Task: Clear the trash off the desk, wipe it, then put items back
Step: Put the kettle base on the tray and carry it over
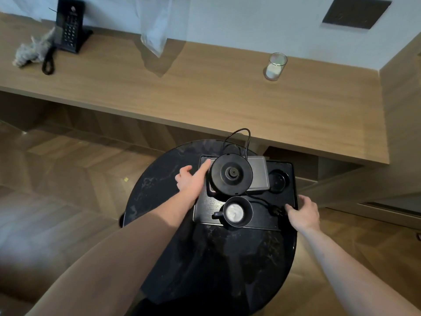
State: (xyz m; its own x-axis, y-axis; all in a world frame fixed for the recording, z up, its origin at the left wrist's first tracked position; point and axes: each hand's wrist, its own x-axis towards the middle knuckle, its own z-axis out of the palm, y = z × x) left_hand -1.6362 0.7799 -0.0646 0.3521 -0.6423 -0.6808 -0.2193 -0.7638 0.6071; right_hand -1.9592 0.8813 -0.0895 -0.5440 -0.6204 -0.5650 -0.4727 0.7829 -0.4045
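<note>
A black tray [262,222] lies on a round dark table [205,258] in front of the wooden desk [205,94]. On the tray stand a black kettle base [231,173], a black kettle [237,212] seen from above, a grey box [258,172] and a black cup [278,180]. My left hand [191,179] reaches over the tray's left edge with straight fingers, one fingertip beside the kettle base. My right hand [303,212] rests on the tray's right edge, thumb over the rim next to the plug of the black cord [276,210].
On the desk stand a black phone [69,23] with a coiled cord, a crumpled grey cloth [34,50] at far left, and a glass [275,66] at right. A clear plastic bag [155,37] hangs at the back. A dark wall panel [356,12] is at top right. Wood floor lies all around.
</note>
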